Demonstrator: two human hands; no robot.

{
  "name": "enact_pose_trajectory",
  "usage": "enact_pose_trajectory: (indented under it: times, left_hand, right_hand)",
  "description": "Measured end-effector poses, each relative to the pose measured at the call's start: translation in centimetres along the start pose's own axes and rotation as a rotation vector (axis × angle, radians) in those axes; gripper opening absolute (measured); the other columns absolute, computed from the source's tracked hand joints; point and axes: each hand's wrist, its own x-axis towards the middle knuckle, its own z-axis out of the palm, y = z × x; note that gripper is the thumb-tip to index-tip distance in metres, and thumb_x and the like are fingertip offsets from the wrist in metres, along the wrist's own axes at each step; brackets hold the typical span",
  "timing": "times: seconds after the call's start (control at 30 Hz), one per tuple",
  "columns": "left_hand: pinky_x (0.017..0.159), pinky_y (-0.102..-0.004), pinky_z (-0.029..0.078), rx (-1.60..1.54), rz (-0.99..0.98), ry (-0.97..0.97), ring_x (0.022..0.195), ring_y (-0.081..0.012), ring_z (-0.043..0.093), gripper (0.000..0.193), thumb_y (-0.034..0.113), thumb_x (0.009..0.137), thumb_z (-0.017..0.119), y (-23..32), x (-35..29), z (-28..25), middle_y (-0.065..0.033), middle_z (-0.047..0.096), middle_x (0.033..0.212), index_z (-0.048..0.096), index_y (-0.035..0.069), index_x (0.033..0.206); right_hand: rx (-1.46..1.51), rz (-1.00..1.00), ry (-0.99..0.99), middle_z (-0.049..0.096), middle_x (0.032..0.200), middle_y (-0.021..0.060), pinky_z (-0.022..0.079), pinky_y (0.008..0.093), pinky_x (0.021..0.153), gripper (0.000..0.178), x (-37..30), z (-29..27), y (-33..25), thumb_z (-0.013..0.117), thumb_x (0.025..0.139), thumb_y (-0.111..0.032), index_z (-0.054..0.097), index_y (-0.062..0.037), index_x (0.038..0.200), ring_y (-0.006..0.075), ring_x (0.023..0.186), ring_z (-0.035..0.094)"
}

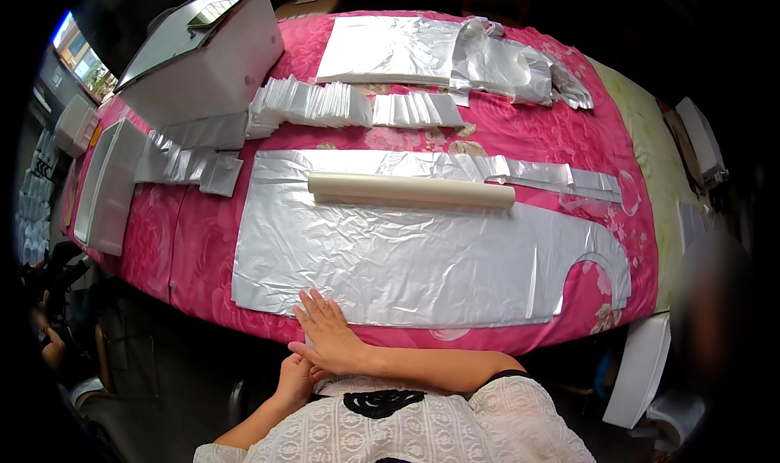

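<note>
A large silvery plastic sheet (422, 264), with a round cut-out at its right end, lies flat on the pink flowered tablecloth (199, 252). My right hand (327, 335) rests palm down on the sheet's near left edge, fingers stretched forward. My left hand (296, 378) is just below it at the table's front edge, partly hidden under the right wrist, and I cannot tell whether it holds anything. A beige cardboard tube (410, 191) lies across the far side of the sheet.
Stacks of folded white pieces (341, 105) sit behind the tube, with more silvery sheets (390, 48) and a crumpled heap (520, 65) at the back. A white box (207, 69) and white tray (110, 186) stand at the left. A person (49, 333) is at the far left.
</note>
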Motion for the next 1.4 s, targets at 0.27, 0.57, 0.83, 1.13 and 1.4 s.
enact_pose_trajectory:
  times: [0.27, 0.57, 0.83, 1.13, 1.4]
  left_hand:
    - [0.066, -0.0255, 0.051, 0.512, 0.439, 0.051, 0.07, -0.0128, 0.063, 0.006, 0.005, 0.077, 0.065, 3.3, -0.6, 0.1, -0.008, 0.067, 0.087, 0.065, -0.001, 0.079]
    - [0.095, -0.0394, 0.04, 0.97, 1.072, 0.223, 0.117, -0.0342, 0.046, 0.045, 0.005, 0.069, 0.068, 6.1, 3.4, -1.3, -0.0194, 0.046, 0.13, 0.055, 0.001, 0.112]
    - [0.101, -0.0478, 0.03, 1.108, 1.093, 0.268, 0.122, -0.0421, 0.036, 0.054, 0.008, 0.066, 0.064, 3.0, 5.7, -2.4, -0.0261, 0.032, 0.137, 0.051, 0.002, 0.118]
    - [0.098, -0.0486, 0.033, 1.226, 1.14, 0.301, 0.117, -0.041, 0.04, 0.051, 0.013, 0.065, 0.06, 3.2, 5.9, -2.1, -0.0238, 0.04, 0.132, 0.054, 0.004, 0.115]
    - [0.098, -0.0486, 0.033, 1.22, 1.158, 0.313, 0.115, -0.0391, 0.044, 0.049, 0.016, 0.064, 0.059, 3.3, 5.8, -2.0, -0.0225, 0.043, 0.13, 0.057, 0.004, 0.112]
  right_hand:
    - [-0.072, -0.45, 0.041, 0.06, 0.102, 0.0091, 0.016, 0.0535, 0.109, 0.011, -0.5, -3.7, 2.2, 0.062, 0.078, -0.014, 0.057, -0.0053, 0.083, 0.0286, 0.115, 0.048]
    - [0.666, 0.041, 0.625, 0.064, 0.09, 0.0027, 0.047, 0.0237, 0.073, 0.018, 4.8, -25.0, 14.8, 0.062, 0.086, -0.011, 0.06, 0.0012, 0.099, 0.0086, 0.08, 0.058]
    - [0.048, 0.558, 0.964, 0.06, 0.107, 0.0159, 0.045, 0.0355, 0.084, 0.048, 8.6, -31.2, 28.9, 0.065, 0.082, -0.032, 0.056, 0.0009, 0.115, 0.0237, 0.094, 0.058]
    - [-0.472, 0.261, 0.487, 0.022, 0.146, 0.0187, 0.018, 0.0379, 0.111, 0.095, 7.6, -30.6, 27.0, 0.06, 0.075, -0.06, 0.022, -0.0051, 0.143, 0.0326, 0.136, 0.022]
    - [-0.498, 0.148, 0.51, 0.025, 0.145, 0.0189, 0.019, 0.038, 0.111, 0.097, 11.0, -28.6, 27.7, 0.066, 0.072, -0.055, 0.022, -0.0029, 0.142, 0.0327, 0.135, 0.023]
